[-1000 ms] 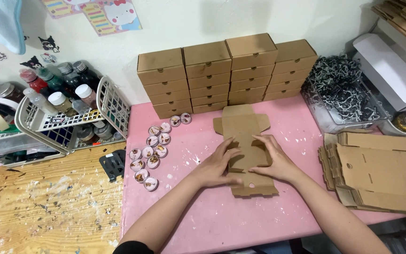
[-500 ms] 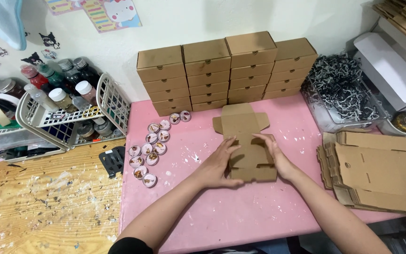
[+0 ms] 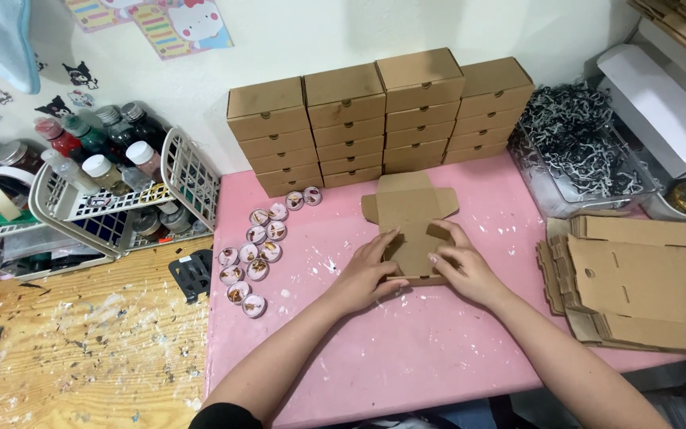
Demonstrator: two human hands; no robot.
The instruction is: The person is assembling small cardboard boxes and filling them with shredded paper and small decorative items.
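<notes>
At the far left a white wire basket (image 3: pixel 125 199) holds capped paint bottles, standing on the paint-flecked wooden bench (image 3: pixel 81 349). On the pink mat (image 3: pixel 343 365) beside it lies a cluster of small round lidded tins (image 3: pixel 257 250). Next comes the left hand (image 3: pixel 367 270), flat on the near left edge of a brown cardboard box blank (image 3: pixel 410 218), fingers held together and pressing down, clamped on nothing. The blank lies in the middle of the mat, just in front of the stacked finished boxes (image 3: pixel 379 119) against the wall. The right hand (image 3: pixel 462 266) presses the blank's near right edge, fingers slightly curled and close together. This looks like the folding step (side walls being creased up); raising them would seem to need both thumbs under the flaps. Further right sit a clear tub of shredded paper (image 3: pixel 577 151) and a pile of flat blanks (image 3: pixel 637 278)
</notes>
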